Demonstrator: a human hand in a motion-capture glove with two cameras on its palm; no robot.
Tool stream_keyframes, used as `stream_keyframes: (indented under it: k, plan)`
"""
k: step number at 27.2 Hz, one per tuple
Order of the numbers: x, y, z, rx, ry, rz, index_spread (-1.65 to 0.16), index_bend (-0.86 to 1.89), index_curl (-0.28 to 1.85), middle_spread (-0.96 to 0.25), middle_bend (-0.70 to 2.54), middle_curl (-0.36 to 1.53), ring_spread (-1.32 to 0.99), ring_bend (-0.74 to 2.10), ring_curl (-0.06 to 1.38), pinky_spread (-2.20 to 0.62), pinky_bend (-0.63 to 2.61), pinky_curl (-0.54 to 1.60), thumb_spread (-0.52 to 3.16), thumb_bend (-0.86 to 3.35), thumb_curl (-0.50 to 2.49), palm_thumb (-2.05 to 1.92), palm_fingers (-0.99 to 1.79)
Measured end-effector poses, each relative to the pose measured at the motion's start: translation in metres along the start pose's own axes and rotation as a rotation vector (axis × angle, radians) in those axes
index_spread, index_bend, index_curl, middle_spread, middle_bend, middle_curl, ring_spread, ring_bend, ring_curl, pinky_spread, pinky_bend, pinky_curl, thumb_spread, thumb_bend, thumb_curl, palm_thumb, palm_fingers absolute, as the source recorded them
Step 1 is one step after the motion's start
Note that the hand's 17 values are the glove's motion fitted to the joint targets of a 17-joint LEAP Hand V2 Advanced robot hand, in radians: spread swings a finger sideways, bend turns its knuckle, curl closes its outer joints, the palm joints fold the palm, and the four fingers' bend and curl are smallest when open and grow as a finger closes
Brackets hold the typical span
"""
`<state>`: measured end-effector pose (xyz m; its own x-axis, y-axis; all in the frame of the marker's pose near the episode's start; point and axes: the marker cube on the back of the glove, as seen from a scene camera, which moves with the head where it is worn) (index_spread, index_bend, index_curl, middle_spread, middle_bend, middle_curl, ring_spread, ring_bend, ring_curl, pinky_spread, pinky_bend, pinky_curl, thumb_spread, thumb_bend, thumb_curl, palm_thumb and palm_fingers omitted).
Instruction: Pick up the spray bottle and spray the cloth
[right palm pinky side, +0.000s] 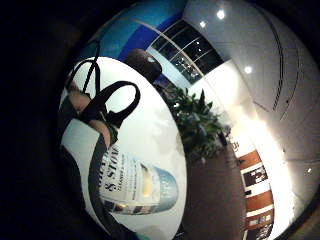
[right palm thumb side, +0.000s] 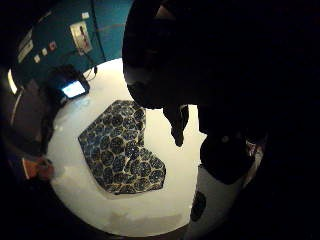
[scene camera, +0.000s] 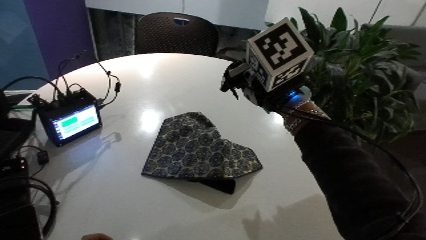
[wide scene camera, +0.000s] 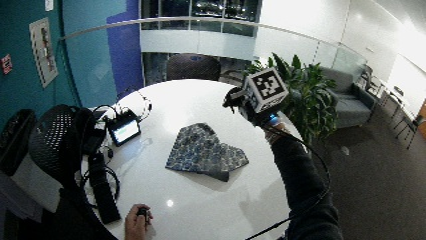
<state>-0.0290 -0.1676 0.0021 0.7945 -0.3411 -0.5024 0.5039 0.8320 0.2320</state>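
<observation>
A dark blue patterned cloth (scene camera: 200, 152) lies folded flat near the middle of the round white table (scene camera: 166, 70). My gloved right hand (scene camera: 261, 91) is raised above the table, to the right of the cloth and apart from it. It grips a white spray bottle; the outside view shows only its dark nozzle (scene camera: 231, 80), pointing left over the table. In the little finger side palm view the bottle's printed label (right palm pinky side: 131, 184) lies close along the palm, with fingers (right palm pinky side: 85, 102) curled beside it. The thumb side palm view shows the cloth (right palm thumb side: 122, 150) below and the bottle's white body (right palm thumb side: 216, 202).
A small screen device (scene camera: 70, 120) with cables sits at the table's left edge. A dark chair (scene camera: 176, 32) stands behind the table and a leafy plant (scene camera: 353, 65) to its right. A bare left hand (wide scene camera: 136, 218) rests at the near edge.
</observation>
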Motion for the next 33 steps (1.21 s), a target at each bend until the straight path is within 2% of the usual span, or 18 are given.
stream_keyframes:
  k: [15,20,27,33]
  plan:
    - [-0.064,0.014,0.018,-0.083,0.307,-0.375,-0.26,0.18,0.45,-0.17,0.36,0.46,-0.16,0.56,0.43,-0.17,0.43,0.38,1.34,0.00,0.34,0.86,1.28]
    - [-0.083,0.023,0.024,-0.082,0.370,-0.453,-0.27,0.18,0.46,-0.17,0.36,0.46,-0.16,0.56,0.43,-0.17,0.43,0.38,1.34,-0.01,0.35,0.87,1.28]
    - [-0.092,0.025,0.021,-0.061,0.335,-0.439,-0.27,0.18,0.46,-0.17,0.36,0.46,-0.16,0.56,0.43,-0.17,0.43,0.37,1.34,-0.01,0.35,0.87,1.27]
    - [-0.098,0.017,-0.009,-0.002,0.070,-0.253,-0.27,0.18,0.47,-0.17,0.36,0.47,-0.16,0.56,0.43,-0.17,0.43,0.37,1.34,-0.01,0.35,0.87,1.27]
